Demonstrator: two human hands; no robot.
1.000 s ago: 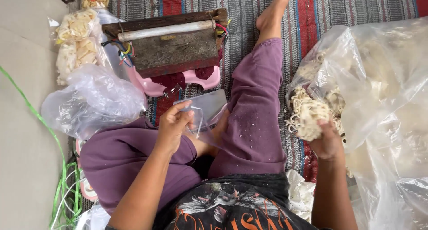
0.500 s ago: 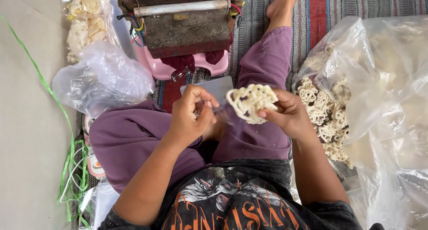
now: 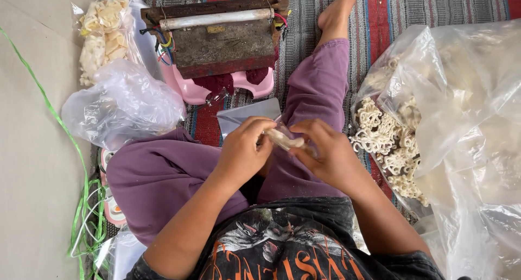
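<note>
Over the lap, the left hand (image 3: 244,149) and right hand (image 3: 325,152) both pinch a pale cracker (image 3: 285,140) in a small clear bag (image 3: 293,141); keeping each grip gentle should avoid crumbling it.

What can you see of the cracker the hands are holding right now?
The cracker is pale cream, seen nearly edge-on, so its shape is unclear. It sits over the lap, pinched between the left hand and the right hand, with a small clear plastic bag apparently around it. Fingers hide its ends.
</note>
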